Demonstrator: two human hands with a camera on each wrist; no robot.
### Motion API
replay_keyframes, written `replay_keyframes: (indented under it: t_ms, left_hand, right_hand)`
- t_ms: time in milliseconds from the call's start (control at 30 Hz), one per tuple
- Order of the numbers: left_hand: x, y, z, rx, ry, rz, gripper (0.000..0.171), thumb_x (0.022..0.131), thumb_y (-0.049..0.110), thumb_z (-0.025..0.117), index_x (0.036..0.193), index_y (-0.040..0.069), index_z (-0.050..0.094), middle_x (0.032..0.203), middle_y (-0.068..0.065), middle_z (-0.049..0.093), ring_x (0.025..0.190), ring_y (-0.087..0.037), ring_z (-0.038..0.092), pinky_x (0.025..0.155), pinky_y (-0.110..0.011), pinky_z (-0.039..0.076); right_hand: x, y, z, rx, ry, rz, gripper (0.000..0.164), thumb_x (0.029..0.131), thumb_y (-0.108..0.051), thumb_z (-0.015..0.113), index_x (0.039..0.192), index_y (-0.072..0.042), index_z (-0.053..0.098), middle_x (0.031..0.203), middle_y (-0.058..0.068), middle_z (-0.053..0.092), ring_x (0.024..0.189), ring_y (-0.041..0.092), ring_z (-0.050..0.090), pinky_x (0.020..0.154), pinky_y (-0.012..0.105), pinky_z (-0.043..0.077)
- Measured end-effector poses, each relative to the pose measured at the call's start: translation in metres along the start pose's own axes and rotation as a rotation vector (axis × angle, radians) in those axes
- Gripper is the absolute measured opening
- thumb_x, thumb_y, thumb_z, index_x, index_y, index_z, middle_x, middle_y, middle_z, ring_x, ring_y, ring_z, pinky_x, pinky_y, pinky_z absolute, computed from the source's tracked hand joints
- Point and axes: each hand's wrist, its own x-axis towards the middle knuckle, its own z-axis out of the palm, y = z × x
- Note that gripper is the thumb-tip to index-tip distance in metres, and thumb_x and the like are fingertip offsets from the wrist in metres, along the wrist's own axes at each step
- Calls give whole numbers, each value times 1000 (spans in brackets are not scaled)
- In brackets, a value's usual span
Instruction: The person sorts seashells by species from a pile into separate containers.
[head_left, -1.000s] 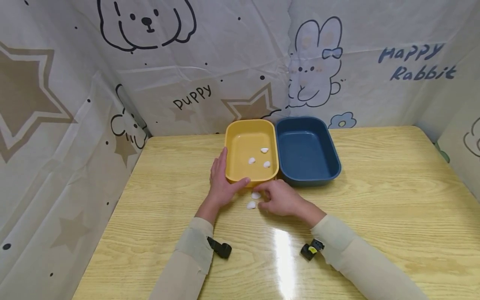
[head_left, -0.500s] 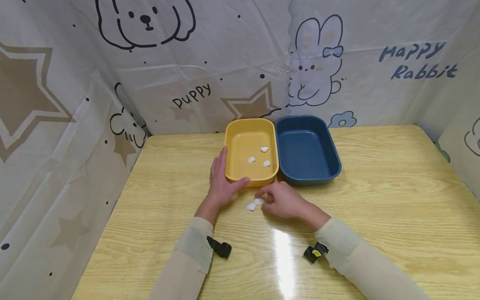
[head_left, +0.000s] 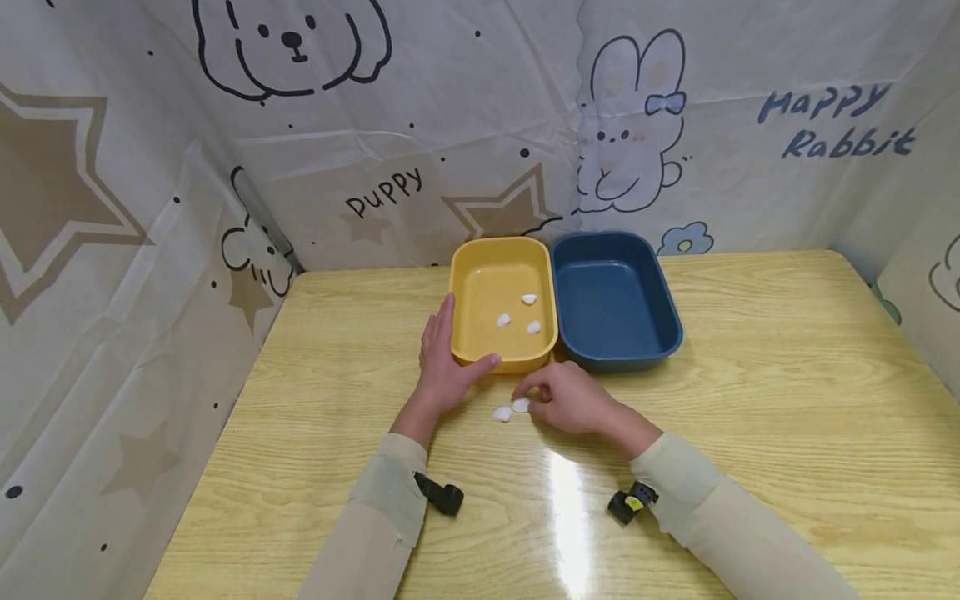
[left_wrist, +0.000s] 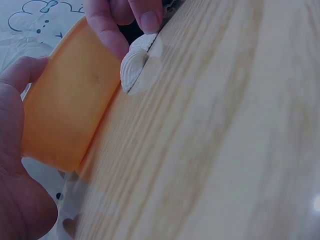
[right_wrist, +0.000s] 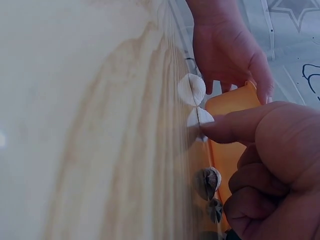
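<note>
In the head view my left hand [head_left: 442, 367] holds the near-left corner of a yellow bin [head_left: 467, 342], fingers along its side and thumb at the front rim. Several white seashells, one of them a shell [head_left: 528, 299], lie inside. In front of the bin my right hand [head_left: 573, 400] pinches a white seashell [head_left: 520, 406] between thumb and index finger, at the tabletop. Touching that one is a second ribbed seashell [left_wrist: 132, 70], seen closely in the left wrist view. Darker shells [right_wrist: 207, 182] sit under my right hand in the right wrist view, hidden from the head view.
A dark blue bin [head_left: 663, 342] stands against the yellow bin's right side. Both rest on a wood-grain table [head_left: 765, 400] near its far edge. Behind and to the sides hangs a printed cloth [head_left: 337, 150]. Small cameras are strapped to both wrists.
My right hand has drawn the pinched seashell slightly toward me and to the right, away from the bin, close to the second shell. My left hand keeps its hold on the yellow bin.
</note>
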Motion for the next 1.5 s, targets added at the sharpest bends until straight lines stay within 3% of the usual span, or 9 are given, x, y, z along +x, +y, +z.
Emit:
replay_keyframes:
  t_ms: [200, 500, 833, 1500]
  left_hand:
    - [0, 1, 1, -7, 4, -11, 114, 80, 51, 79, 160, 39, -2, 166, 5, 8, 150, -25, -3, 116, -56, 4]
    - [-1, 1, 1, -13, 7, -5, 113, 81, 52, 78, 160, 38, -1, 166, 5, 8, 150, -24, -2, 116, -55, 4]
    - [-4, -1, 1, -17, -1, -24, 114, 80, 53, 78, 160, 40, -2, 166, 6, 8, 150, -24, -3, 116, -55, 5]
    - [0, 1, 1, -18, 6, -12, 114, 80, 51, 79, 160, 39, -1, 166, 5, 9, 150, -24, -2, 116, -54, 5]
  right_hand:
    - [-2, 0, 2, -56, 31, 43, 14, 81, -19, 82, 94, -19, 76, 53, -11, 46, 49, 8, 43, 52, 29, 37]
    - [-4, -1, 3, -127, 42, 108, 24, 77, -42, 86, 76, -26, 68, 63, -16, 56, 63, 10, 53, 61, 32, 45]
    - [-9, 4, 2, -85, -40, 81, 27, 78, -31, 83, 100, -21, 71, 62, -7, 50, 61, 13, 48, 59, 33, 42]
    - [-9, 3, 2, -55, -15, 59, 17, 79, -27, 83, 90, -19, 72, 58, -9, 50, 58, 11, 48, 57, 31, 42]
